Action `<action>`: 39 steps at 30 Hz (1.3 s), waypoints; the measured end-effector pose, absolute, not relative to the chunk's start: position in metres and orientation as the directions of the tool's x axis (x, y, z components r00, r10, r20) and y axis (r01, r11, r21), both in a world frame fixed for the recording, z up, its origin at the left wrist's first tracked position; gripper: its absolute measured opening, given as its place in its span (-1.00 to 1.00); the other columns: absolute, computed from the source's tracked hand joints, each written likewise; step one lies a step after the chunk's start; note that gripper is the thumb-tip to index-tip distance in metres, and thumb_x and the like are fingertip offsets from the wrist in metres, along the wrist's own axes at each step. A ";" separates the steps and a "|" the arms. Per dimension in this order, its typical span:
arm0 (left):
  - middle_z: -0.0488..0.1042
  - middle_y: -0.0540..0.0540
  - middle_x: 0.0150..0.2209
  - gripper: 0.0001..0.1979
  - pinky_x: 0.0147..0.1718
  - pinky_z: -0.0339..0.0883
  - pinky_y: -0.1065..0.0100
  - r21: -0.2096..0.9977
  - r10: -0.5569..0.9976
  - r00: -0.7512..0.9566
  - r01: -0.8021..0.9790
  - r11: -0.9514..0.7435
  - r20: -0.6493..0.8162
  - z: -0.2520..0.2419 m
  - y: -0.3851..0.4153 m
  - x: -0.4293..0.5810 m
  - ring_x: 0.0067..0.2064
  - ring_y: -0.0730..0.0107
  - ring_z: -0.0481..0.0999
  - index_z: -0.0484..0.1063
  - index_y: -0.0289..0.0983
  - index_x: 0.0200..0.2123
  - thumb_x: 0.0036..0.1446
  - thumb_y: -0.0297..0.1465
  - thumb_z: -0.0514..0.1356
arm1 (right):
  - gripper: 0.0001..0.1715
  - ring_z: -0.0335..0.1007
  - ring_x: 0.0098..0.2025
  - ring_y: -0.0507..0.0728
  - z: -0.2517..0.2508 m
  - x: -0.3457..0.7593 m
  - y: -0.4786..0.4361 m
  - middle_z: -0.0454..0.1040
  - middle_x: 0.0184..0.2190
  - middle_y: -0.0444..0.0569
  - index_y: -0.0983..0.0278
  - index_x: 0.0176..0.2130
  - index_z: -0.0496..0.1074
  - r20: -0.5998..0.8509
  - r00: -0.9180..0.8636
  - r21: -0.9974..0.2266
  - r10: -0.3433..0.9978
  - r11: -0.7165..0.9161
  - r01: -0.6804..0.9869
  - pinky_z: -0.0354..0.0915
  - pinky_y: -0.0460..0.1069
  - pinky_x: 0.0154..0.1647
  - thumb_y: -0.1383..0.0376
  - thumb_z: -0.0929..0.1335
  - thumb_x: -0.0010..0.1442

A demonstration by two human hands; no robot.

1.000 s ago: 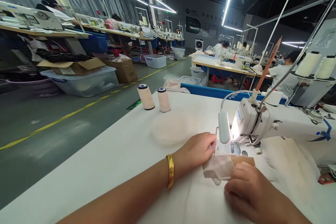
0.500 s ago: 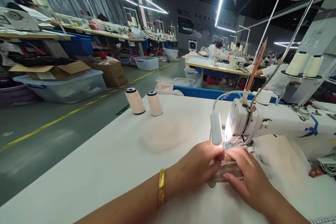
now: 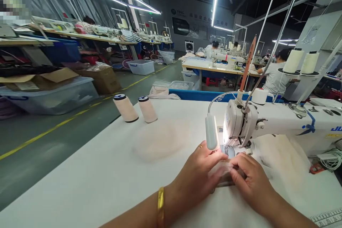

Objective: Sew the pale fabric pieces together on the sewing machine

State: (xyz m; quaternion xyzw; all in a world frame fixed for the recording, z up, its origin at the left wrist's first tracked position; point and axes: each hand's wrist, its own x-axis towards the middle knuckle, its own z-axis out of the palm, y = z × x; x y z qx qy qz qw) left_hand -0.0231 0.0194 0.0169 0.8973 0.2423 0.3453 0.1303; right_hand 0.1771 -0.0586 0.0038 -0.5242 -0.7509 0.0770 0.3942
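My left hand [image 3: 199,174], with a gold bracelet at the wrist, holds a sheer pale fabric [image 3: 223,168] just in front of the needle area of a white sewing machine [image 3: 240,121]. Opposite it, my right hand [image 3: 252,180] pinches the same fabric between thumb and fingers. Part of the left thumb shows through the thin cloth. A small lamp [image 3: 212,132] on a bent neck lights the spot from above the left hand. The fabric's edge and the presser foot are partly hidden by my fingers.
Two peach thread cones [image 3: 126,108] stand at the table's far left. A faint sheer piece [image 3: 160,140] lies on the white tabletop [image 3: 88,181], and more sheer cloth [image 3: 285,160] lies under the machine arm. A ruler [image 3: 327,217] sits at the lower right.
My view has turned slightly to the right. The right fingers have closed into a pinch at the fabric's edge, and the left fingers have spread further under the sheer cloth.
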 end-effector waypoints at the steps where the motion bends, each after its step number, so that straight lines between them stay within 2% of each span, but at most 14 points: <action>1: 0.55 -0.11 -0.16 -0.78 -0.23 0.44 0.21 0.402 0.523 0.637 0.340 -0.850 0.566 0.017 0.019 -0.023 -0.18 0.17 0.47 0.57 -0.15 -0.10 0.24 -0.47 0.19 | -0.82 0.39 -0.33 0.12 0.004 0.177 -0.059 0.47 -0.37 -0.14 0.16 -0.24 0.37 0.516 -0.135 -0.531 0.846 0.440 0.724 0.29 -0.03 -0.30 0.28 0.25 0.45; 11: 0.52 -0.15 -0.14 -0.72 -0.20 0.46 0.22 0.321 0.463 0.585 0.336 -0.886 0.666 0.013 0.019 -0.023 -0.16 0.18 0.42 0.62 -0.12 -0.10 0.23 -0.51 0.19 | -0.80 0.36 -0.34 0.11 0.004 0.175 -0.058 0.45 -0.39 -0.15 0.17 -0.27 0.36 0.503 -0.108 -0.566 0.857 0.421 0.708 0.25 -0.03 -0.31 0.28 0.25 0.44; 19: 0.48 -0.13 -0.17 -0.73 -0.20 0.39 0.29 0.257 0.419 0.574 0.343 -0.903 0.703 0.015 0.016 -0.023 -0.18 0.21 0.37 0.62 -0.13 -0.16 0.24 -0.55 0.18 | -0.75 0.34 -0.34 0.09 0.005 0.173 -0.058 0.45 -0.39 -0.16 0.18 -0.29 0.36 0.498 -0.101 -0.591 0.861 0.422 0.688 0.24 -0.04 -0.30 0.27 0.24 0.46; 24: 0.46 -0.11 -0.18 -0.67 -0.19 0.31 0.33 0.194 0.349 0.542 0.324 -0.926 0.764 0.017 0.015 -0.023 -0.20 0.23 0.29 0.61 -0.12 -0.20 0.25 -0.62 0.13 | -0.75 0.35 -0.33 0.09 0.007 0.172 -0.059 0.46 -0.39 -0.17 0.18 -0.30 0.36 0.474 -0.095 -0.610 0.876 0.404 0.682 0.23 -0.04 -0.28 0.27 0.25 0.47; 30: 0.46 -0.11 -0.18 -0.68 -0.12 0.27 0.30 0.123 0.282 0.531 0.315 -0.941 0.799 0.022 0.015 -0.022 -0.22 0.23 0.24 0.61 -0.15 -0.20 0.31 -0.62 0.12 | -0.73 0.33 -0.33 0.09 0.006 0.172 -0.059 0.45 -0.41 -0.17 0.18 -0.32 0.34 0.470 -0.085 -0.619 0.879 0.396 0.678 0.21 -0.04 -0.29 0.25 0.24 0.47; 39: 0.45 -0.09 -0.22 -0.69 -0.12 0.24 0.30 0.074 0.253 0.530 0.335 -0.939 0.809 0.021 0.016 -0.021 -0.23 0.23 0.25 0.59 -0.14 -0.19 0.33 -0.62 0.12 | -0.71 0.32 -0.32 0.10 0.005 0.171 -0.059 0.45 -0.41 -0.17 0.18 -0.32 0.35 0.449 -0.065 -0.655 0.891 0.378 0.655 0.22 -0.04 -0.25 0.22 0.24 0.48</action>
